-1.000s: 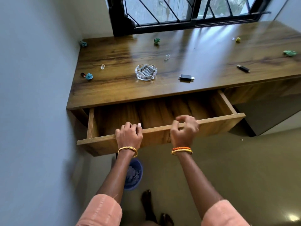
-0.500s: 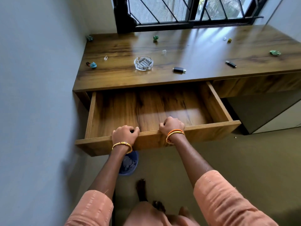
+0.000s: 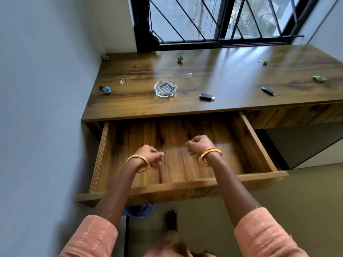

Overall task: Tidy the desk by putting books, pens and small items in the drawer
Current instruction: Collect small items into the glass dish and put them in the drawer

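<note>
Nearest the viewer, two forearms in salmon sleeves are seen above a dull olive floor (image 3: 278,191), with a blue bin (image 3: 140,210) partly hidden beneath the drawer front. The drawer (image 3: 256,145) is shown pulled well out; its wooden floor is bare where visible. The left hand (image 3: 148,154) and the right hand (image 3: 199,145) are held over the drawer interior, apart from each other, each with fingers loosely curled and nothing gripped; both are blurred. A gold bangle is worn on the left wrist, gold and orange bangles on the right.

Beyond the hands, the desk (image 3: 232,84) is shown as a glossy dark-grained wooden top set into a corner, with a grey-blue wall to the left of the left hand. Ahead of the left hand a glass ashtray (image 3: 165,89) is placed, with pale cylinders inside. Ahead of the right hand lies a black USB adapter (image 3: 207,96); further right, a black USB stick (image 3: 267,91). Small crumpled teal and green scraps and clear bits are scattered across the top. At the far edge a black-framed barred window (image 3: 222,19) is seen. No legible writing is visible.

Compared with half a second earlier, the hands have been lifted off the drawer's front edge and moved forward over its interior, and the drawer is drawn further out.
</note>
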